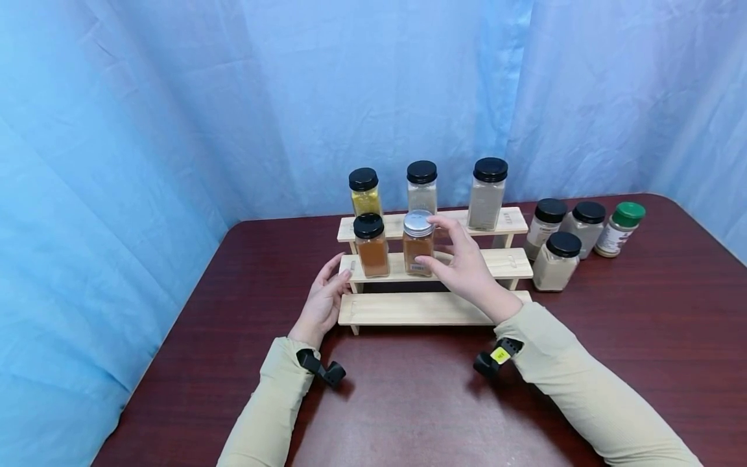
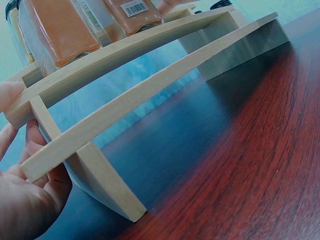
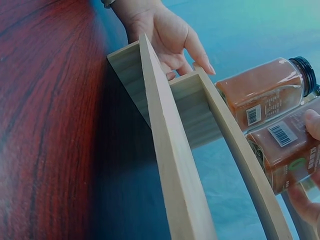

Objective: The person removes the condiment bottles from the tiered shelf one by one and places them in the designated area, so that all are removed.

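A three-tier wooden spice rack (image 1: 420,310) stands on the table. My left hand (image 1: 322,299) grips the left end of its middle tier, thumb on top and fingers around the side; the left wrist view shows this hand (image 2: 30,200) close up. With thumb and fingers, my right hand (image 1: 463,267) holds a silver-lidded jar of orange-brown spice (image 1: 417,251) upright at the middle tier. Just left of it is a black-lidded jar of orange-brown spice (image 1: 373,256). In the right wrist view, the held jar (image 3: 285,145) sits close beside that black-lidded jar (image 3: 265,90).
On the top tier stand a yellow spice jar (image 1: 365,198), a pale jar (image 1: 421,191) and a grey jar (image 1: 486,201). Several more jars, including a green-lidded one (image 1: 618,232), stand right of the rack on the dark red table (image 1: 653,337). Blue curtains (image 1: 373,97) hang behind.
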